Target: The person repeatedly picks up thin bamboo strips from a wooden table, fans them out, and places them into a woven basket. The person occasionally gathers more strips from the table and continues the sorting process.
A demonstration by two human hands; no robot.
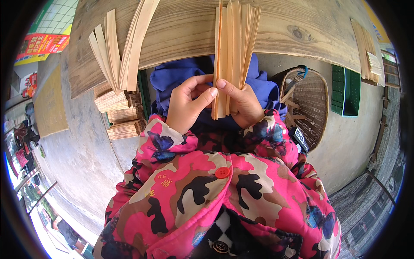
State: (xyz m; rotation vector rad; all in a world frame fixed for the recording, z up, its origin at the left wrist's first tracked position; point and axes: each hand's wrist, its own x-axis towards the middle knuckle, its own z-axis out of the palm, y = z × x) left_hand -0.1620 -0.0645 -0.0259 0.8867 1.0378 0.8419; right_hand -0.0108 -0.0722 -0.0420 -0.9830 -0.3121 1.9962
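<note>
Showing nearest the camera, a pink, brown and black camouflage-patterned padded jacket with a red round button fills the lower half of the view; both sleeves rise from it toward the middle. Above the cuffs, the left hand and the right hand meet around a bundle of thin, pale, flat wooden strips. The left hand is clenched on the lower left edge of the bundle, its thumb laid across the front of the strips and pointing right. The right hand grasps the lower right part from behind and beside, its thumb tip touching the left thumb tip on the face of the strips. The bundle stands nearly upright, its lower ends projecting just below the two hands and its upper ends fanning slightly as they pass the top edge of the view. Behind the hands lies a crumpled blue cloth. Just to the right of it stands a woven brown basket with a rounded rim. Beyond these runs a broad weathered wooden plank table, on which a second fan of pale wooden strips leans at the left and a small stack of similar strips rests at the far right. Beneath the table's left end sit stacked bundles of short wooden slats on the grey concrete floor.
</note>
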